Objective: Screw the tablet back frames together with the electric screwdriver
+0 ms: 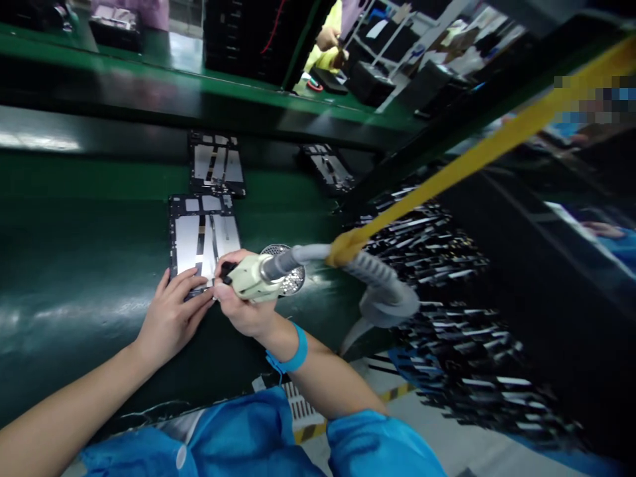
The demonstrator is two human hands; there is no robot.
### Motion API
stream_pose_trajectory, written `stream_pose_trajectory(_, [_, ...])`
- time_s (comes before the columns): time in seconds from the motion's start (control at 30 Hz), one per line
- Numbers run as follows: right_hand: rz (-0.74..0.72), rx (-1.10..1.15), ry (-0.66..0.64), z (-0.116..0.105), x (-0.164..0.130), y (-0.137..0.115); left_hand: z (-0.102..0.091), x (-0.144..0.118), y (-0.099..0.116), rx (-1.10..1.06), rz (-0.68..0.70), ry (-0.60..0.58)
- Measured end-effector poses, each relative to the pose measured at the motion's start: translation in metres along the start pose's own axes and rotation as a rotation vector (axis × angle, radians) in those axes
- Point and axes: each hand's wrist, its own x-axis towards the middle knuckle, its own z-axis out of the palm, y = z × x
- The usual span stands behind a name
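An opened tablet [186, 238] with silver plates and a black frame lies flat on the green work surface. My left hand [171, 315] rests on its near edge, fingers stretched out over the lower part. My right hand [248, 315] is wrapped round a pale green electric screwdriver [256, 277], whose grey cable leads off to the right. The tool's tip is hidden behind my fingers, close to the tablet's near right corner. Just beyond the screwdriver, a round metal dish [293, 281] of small shiny pieces, probably screws, is partly covered.
Behind lies a second opened tablet [218, 162], and another tablet [328, 169] sits farther right. A yellow strap [477, 152] slants down to the screwdriver cable. Racks of many thin parts [457, 331] stand at right. A person's hand [328, 38] shows beyond the green shelf [149, 86].
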Motion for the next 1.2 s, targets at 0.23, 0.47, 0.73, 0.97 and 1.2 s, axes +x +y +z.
stream_pose_trajectory(0.23, [-0.002,0.107,0.290,-0.034,0.016,0.003,0.002,-0.002,-0.003,-0.020,0.001,0.001])
stream_pose_trajectory(0.47, [0.056,-0.037,0.413,-0.069,0.023,0.019,0.000,-0.001,-0.003,-0.015,-0.007,-0.025])
stream_pose_trajectory(0.73, [0.084,-0.064,0.419,-0.064,0.020,0.025,0.000,-0.001,-0.002,-0.005,0.004,-0.017])
stream_pose_trajectory(0.97, [0.049,-0.045,0.461,-0.066,0.025,0.015,0.002,0.001,0.001,-0.023,-0.027,-0.013])
stream_pose_trajectory(1.2, [0.032,0.152,0.268,-0.021,0.021,-0.017,0.004,0.003,0.002,-0.061,-0.057,-0.028])
